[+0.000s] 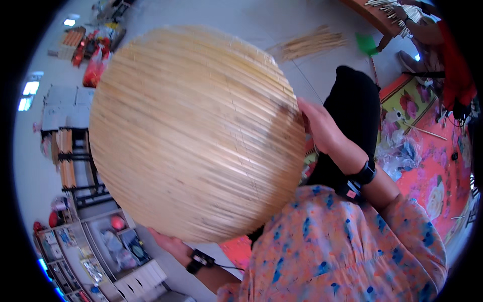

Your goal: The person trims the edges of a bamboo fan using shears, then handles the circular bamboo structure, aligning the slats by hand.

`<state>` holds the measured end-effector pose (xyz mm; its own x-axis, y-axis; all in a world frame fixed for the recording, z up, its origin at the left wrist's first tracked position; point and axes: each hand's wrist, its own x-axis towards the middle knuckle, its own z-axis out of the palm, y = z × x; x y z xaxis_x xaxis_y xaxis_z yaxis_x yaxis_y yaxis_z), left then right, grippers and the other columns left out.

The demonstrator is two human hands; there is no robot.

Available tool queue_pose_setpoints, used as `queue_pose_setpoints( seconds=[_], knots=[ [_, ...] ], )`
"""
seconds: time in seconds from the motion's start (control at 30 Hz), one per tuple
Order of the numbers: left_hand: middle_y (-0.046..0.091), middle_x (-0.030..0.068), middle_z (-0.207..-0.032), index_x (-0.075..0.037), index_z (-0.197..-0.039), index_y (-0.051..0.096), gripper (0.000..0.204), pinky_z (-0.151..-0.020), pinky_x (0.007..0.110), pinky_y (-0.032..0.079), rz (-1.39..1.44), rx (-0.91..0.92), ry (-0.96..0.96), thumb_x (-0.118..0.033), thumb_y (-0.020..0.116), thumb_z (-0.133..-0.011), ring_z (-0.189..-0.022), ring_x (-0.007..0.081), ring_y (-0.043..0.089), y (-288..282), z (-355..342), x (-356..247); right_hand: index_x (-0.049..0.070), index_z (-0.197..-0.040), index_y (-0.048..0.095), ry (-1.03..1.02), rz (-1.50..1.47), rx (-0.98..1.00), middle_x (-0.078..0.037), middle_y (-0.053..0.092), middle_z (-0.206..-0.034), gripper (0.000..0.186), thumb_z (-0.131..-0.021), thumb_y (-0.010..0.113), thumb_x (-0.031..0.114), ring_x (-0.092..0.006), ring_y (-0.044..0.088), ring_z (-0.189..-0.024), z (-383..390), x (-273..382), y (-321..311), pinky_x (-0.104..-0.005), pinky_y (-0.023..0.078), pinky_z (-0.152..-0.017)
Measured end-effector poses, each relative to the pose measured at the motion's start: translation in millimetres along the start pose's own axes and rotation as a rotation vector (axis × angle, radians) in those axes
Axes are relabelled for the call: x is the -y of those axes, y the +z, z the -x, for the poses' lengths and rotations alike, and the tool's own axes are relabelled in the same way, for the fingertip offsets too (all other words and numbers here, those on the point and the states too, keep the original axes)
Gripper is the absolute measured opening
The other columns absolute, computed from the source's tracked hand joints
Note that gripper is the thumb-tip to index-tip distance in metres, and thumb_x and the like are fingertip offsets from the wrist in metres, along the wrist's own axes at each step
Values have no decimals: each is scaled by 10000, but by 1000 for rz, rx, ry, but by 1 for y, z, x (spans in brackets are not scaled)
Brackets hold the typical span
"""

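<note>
A large round mat of pale straw-like stalks (196,136), laid side by side and joined by thin stitch lines, fills the middle of the head view. My right hand (322,127) grips its right rim, with the fingers going behind it. At the lower left rim is my left hand (170,243), mostly covered by the mat, its fingers tucked underneath. The mat is lifted in front of me, tilted, with its broad face toward the view. A shadow lies on its right side.
A bundle of loose stalks (314,43) lies on the tiled floor. Another person (432,40) handles stalks at a wooden table (372,17). Plastic bags (400,151) rest on a red floral mat (427,176) at right. Shelves with boxes (95,251) stand lower left.
</note>
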<state>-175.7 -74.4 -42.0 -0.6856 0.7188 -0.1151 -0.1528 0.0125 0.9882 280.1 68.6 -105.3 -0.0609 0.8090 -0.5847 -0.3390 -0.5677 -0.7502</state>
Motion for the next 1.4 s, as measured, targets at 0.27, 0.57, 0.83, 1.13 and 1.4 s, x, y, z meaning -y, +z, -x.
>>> queue_pose_setpoints(
  seconds=[0.27,0.57,0.83,1.13,1.4],
  knots=[
    [481,131,-1469,-2,-1497,350,652,-1127,374,357,-203,122,256,-472,398,-1048,-1326,243,480,-1,-9,-10,-16,-1174,610,-370,-186,94,-68,624,-1056,424,-997,538,362,-148,535,-989,-7,19,22,-301,410,-906],
    [528,135,-1417,28,-1470,392,578,-1083,348,395,-219,-32,300,-362,462,-1049,-1275,221,519,23,-21,-63,-54,-1235,575,-518,-217,27,-132,660,-1133,445,-996,537,320,-205,650,-1000,-20,60,37,-345,508,-898],
    [612,119,-1311,4,-1356,529,454,-1021,362,479,-134,13,181,-328,485,-1050,-1188,235,593,5,-73,-72,-9,-1314,544,-524,-299,28,-133,642,-1251,461,-1031,476,349,-215,638,-1118,-28,73,34,-368,489,-1000],
    [573,135,-1341,43,-1407,450,490,-1024,343,479,-50,151,25,-277,472,-1036,-1228,231,569,6,-68,-67,-33,-1301,544,-501,-315,14,-154,639,-1222,521,-1033,454,404,-232,633,-1110,-27,76,26,-395,523,-941],
    [674,127,-1166,23,-1267,572,411,-868,343,557,213,7,103,-304,463,-1043,-1013,205,677,38,-38,-55,-21,-1326,556,-470,-193,-121,-119,630,-1245,561,-1045,440,450,-200,604,-1105,-56,43,-8,-340,485,-951]
  ],
)
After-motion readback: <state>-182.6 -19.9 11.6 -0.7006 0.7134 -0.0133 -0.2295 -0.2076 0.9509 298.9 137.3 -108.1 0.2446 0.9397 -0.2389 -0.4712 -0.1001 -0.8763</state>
